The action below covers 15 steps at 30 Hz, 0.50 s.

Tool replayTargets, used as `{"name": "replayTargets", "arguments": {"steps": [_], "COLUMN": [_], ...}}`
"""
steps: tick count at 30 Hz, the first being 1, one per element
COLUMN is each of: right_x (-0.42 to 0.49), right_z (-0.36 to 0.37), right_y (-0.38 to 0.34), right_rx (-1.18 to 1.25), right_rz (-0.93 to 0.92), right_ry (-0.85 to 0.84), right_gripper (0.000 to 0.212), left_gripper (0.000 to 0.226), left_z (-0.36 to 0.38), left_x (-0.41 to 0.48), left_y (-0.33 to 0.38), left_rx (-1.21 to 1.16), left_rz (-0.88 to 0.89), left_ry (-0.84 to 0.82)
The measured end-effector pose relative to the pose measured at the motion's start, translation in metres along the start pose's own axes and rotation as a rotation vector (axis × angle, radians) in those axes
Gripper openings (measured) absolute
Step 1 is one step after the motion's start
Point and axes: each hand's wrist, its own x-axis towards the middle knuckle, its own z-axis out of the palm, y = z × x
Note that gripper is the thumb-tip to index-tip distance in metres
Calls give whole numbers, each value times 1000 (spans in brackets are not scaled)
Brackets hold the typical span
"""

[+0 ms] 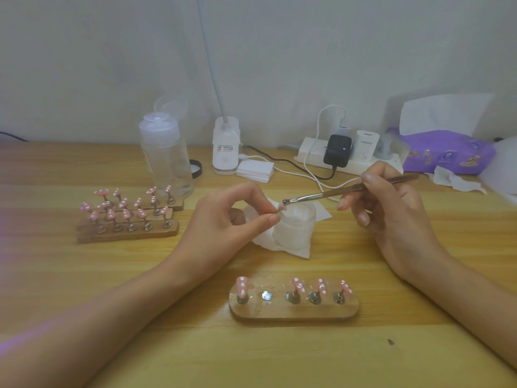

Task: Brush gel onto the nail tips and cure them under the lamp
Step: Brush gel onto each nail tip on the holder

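My left hand (232,217) pinches a small nail tip (279,207) between thumb and fingers, just over the rim of a frosted gel jar (296,222). My right hand (389,205) holds a thin brush (344,190), and its bristle end touches that tip. In front of me lies a wooden holder (293,310) carrying several pink nail tips with white dots on small stands; one stand spot is bare. The jar sits on a white wipe (296,249).
Three more wooden holders (128,233) with pink tips stand at the left. Behind them is a clear bottle (165,158). A white gooseneck lamp base (225,145), cotton pads (255,170), a power strip (349,158) with chargers and cables, and a purple tissue pack (444,152) line the back.
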Motion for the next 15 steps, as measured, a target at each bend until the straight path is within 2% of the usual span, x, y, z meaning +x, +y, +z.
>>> {"name": "replayTargets", "arguments": {"steps": [7, 12, 15], "right_x": [0, 0, 1], "right_z": [-1, 0, 0], "right_y": [2, 0, 2], "right_rx": [-41, -6, -50], "right_rz": [23, -8, 24], "right_ry": [38, -9, 26], "right_gripper": [36, 31, 39], "left_gripper": [12, 13, 14], "left_z": [-1, -1, 1], "left_x": [0, 1, 0], "left_y": [-1, -2, -2], "left_rx": [-25, -31, -37], "left_rz": [-25, -43, -55], "left_ry": [3, 7, 4]}}
